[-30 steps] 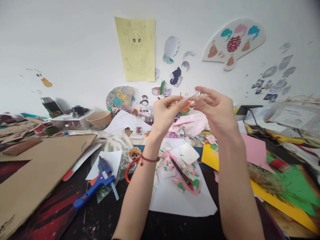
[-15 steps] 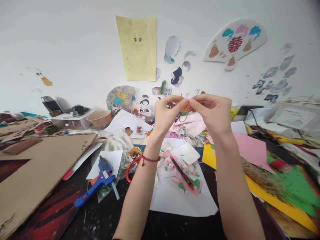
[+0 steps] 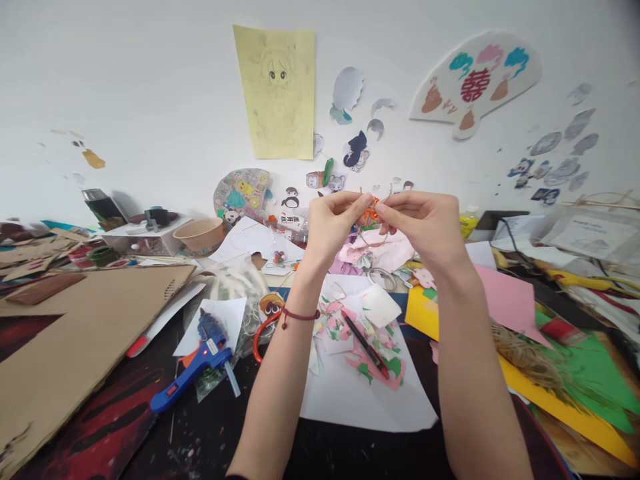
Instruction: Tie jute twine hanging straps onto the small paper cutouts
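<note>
My left hand (image 3: 334, 219) and my right hand (image 3: 425, 221) are raised in front of me, fingertips close together. Between them runs a thin brown twine (image 3: 371, 245), pinched by thumb and finger on each side. Short ends stick up above the fingers, and a loop hangs below. Something orange shows just behind the fingertips; whether it touches the twine I cannot tell. Under my forearms lies a white sheet (image 3: 370, 410) with pink and green paper scraps (image 3: 395, 370) and a dark pen (image 3: 365, 343) on it.
A blue glue gun (image 3: 200, 367) lies left, beside a large cardboard sheet (image 3: 100, 333). Orange-handled scissors (image 3: 259, 337) sit by my left forearm. At right are a twine bundle (image 3: 525, 353), pink paper (image 3: 505, 300) and green paper (image 3: 595, 373). The wall (image 3: 150, 80) stands behind.
My fingertips have moved slightly apart, and the right fingers have shifted on the twine. The camera view has shifted a little. Things on the table lie as before.
</note>
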`<move>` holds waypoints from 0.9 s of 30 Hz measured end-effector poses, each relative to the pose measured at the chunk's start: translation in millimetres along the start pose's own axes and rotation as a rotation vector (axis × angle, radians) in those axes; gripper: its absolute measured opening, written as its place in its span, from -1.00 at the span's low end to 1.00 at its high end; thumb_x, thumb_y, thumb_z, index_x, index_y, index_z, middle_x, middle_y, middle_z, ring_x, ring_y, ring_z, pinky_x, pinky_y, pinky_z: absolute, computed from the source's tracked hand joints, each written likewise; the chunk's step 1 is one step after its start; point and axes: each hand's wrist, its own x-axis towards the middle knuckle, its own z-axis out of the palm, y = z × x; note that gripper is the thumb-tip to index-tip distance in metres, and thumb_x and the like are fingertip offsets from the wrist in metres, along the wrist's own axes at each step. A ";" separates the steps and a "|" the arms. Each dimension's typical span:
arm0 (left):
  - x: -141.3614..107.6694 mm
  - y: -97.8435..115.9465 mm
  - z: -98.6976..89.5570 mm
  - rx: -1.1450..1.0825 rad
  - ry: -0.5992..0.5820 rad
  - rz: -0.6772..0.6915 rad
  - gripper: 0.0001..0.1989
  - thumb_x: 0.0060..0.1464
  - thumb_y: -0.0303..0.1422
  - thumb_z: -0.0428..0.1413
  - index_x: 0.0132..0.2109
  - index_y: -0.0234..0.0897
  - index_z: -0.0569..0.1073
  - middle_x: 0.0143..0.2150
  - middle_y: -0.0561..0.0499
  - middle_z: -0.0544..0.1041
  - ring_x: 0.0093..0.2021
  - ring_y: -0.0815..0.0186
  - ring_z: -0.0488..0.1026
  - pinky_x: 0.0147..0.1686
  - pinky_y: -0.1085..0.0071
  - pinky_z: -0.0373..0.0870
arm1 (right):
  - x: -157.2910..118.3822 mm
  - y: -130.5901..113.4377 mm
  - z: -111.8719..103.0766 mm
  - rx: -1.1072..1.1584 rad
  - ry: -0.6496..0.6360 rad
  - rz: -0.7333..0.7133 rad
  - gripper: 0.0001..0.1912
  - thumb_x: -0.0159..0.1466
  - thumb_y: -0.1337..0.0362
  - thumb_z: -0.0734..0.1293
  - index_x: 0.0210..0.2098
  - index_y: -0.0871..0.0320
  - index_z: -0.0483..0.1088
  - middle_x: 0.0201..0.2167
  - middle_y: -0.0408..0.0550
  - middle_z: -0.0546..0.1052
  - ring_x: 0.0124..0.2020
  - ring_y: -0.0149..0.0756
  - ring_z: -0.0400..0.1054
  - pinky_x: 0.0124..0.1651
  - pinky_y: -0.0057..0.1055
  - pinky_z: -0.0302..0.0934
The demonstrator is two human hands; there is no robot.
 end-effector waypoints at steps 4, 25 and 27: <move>0.3 -1.9 -2.4 -0.012 -0.021 0.010 -0.70 0.10 -0.13 0.31 -0.31 -0.32 0.65 -0.62 0.12 0.36 -0.57 0.52 0.20 -0.52 0.49 0.16 | 0.4 0.3 -0.5 0.016 -0.004 0.006 -0.89 0.11 0.26 0.55 -0.43 0.14 0.60 -0.58 -0.15 0.54 -0.60 -0.42 0.39 -0.52 -0.42 0.27; 0.9 -5.4 -1.6 -0.025 -0.108 0.173 -0.88 0.11 -0.28 0.31 -0.24 -0.20 0.69 -0.37 0.00 0.62 -0.41 0.42 0.43 -0.42 0.47 0.36 | -0.3 -1.8 -1.0 -0.018 -0.091 0.040 -0.78 0.19 0.13 0.51 -0.33 0.17 0.60 -0.49 -0.11 0.54 -0.56 -0.42 0.36 -0.49 -0.40 0.23; 0.3 -5.1 -2.0 -0.019 -0.127 0.173 -0.89 0.10 -0.29 0.32 -0.24 -0.20 0.70 -0.42 0.02 0.60 -0.44 0.44 0.41 -0.45 0.48 0.33 | -1.0 -2.6 -0.6 -0.056 -0.121 0.033 -0.75 0.23 0.10 0.47 -0.31 0.19 0.60 -0.46 -0.08 0.54 -0.53 -0.41 0.36 -0.46 -0.40 0.24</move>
